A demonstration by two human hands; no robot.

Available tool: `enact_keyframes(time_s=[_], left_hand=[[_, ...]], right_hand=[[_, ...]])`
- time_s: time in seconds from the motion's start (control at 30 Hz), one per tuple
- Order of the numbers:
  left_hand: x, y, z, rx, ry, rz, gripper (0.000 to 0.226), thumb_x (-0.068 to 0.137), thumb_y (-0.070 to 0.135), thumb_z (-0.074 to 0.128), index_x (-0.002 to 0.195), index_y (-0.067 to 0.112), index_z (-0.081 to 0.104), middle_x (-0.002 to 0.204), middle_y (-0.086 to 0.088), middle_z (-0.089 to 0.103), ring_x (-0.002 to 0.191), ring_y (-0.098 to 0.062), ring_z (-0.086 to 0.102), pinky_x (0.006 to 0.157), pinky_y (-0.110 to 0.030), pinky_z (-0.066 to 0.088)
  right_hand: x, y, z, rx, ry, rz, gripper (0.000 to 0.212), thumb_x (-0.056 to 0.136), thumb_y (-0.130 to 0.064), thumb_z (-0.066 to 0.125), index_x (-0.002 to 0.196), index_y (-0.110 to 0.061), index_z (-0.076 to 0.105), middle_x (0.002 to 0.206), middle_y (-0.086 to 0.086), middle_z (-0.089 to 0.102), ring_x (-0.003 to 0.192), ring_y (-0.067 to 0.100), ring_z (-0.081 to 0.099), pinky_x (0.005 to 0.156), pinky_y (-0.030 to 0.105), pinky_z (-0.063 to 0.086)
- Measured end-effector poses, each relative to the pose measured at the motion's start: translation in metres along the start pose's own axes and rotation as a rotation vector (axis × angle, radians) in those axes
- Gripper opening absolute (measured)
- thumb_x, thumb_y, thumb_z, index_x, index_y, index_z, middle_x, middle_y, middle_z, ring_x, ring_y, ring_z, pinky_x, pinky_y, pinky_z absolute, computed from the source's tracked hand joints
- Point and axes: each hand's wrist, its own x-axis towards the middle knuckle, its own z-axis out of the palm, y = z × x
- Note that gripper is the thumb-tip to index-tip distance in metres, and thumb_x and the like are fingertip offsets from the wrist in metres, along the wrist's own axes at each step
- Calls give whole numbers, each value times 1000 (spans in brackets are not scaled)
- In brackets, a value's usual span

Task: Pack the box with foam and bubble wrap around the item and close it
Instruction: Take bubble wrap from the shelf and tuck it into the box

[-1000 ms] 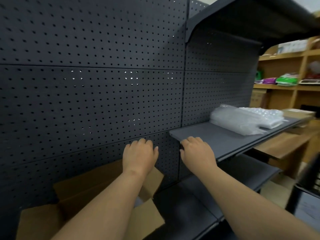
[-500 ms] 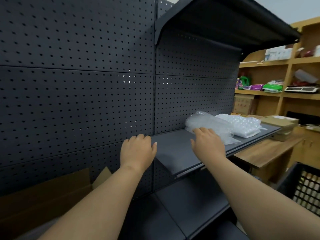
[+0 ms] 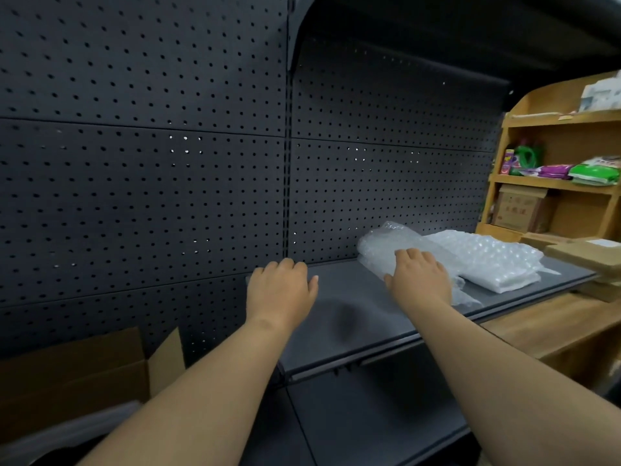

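Observation:
A clear roll of bubble wrap (image 3: pixel 386 245) lies on the dark metal shelf (image 3: pixel 336 317), with a folded white bubble sheet (image 3: pixel 487 257) just to its right. My right hand (image 3: pixel 418 279) rests flat on top of the roll, fingers spread, not closed around it. My left hand (image 3: pixel 280 289) hovers palm down at the shelf's left end, holding nothing. An open cardboard box (image 3: pixel 84 371) stands at the lower left, its flaps up; its inside is mostly hidden.
A black pegboard wall (image 3: pixel 151 196) backs the shelf, and a lower shelf (image 3: pixel 369 415) sits beneath. To the right stand a wooden counter (image 3: pixel 544 331) with flat cardboard parcels (image 3: pixel 588 257) and a wooden rack (image 3: pixel 554 183) holding packets and a carton.
My view has swung right, away from the box. My right hand has reached further right along the shelf onto the bubble wrap roll; my left hand followed to the shelf's left end.

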Motion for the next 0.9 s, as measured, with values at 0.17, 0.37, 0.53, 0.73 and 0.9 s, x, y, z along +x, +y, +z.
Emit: enact_keyframes(time_s=[0.17,0.37,0.53,0.73,0.9], left_hand=[[11,8,9,10,-16,-5,41,100,42,30,108,15,60,107,-2,63,97,-21,58,81,-32,40],[19,7,18,21,-39,-13,41,100,42,30,108,15,60,107,-2,63,98,-22,58,81,-32,40],[26,0,19,21,-32,-1,41,100,43,30,111,17,59,111,-1,63,101,-21,58,83,-32,40],[33,-13,21,-1,-17,38,41,100,42,30,110,15,60,109,-2,63,100,-21,58,83,-33,42],[41,-13,26,-4,-17,51,41,100,42,31,112,15,60,110,-2,63,102,-22,57,85,-33,40]], right_hand=[[15,10,14,-3,-3,-16,37,94,-31,46,127,-13,47,129,5,52,121,25,46,99,32,36],[27,11,22,-12,-3,-19,41,94,-38,47,127,-13,47,129,5,52,123,25,46,101,33,36],[35,7,25,-43,-17,8,44,93,-41,47,127,-13,46,128,5,52,123,25,46,103,34,35],[36,4,26,-72,-23,51,47,94,-43,46,129,-12,44,131,6,50,125,25,44,104,35,34],[38,5,24,-93,-17,79,47,93,-42,46,129,-12,45,131,7,50,125,26,44,103,35,35]])
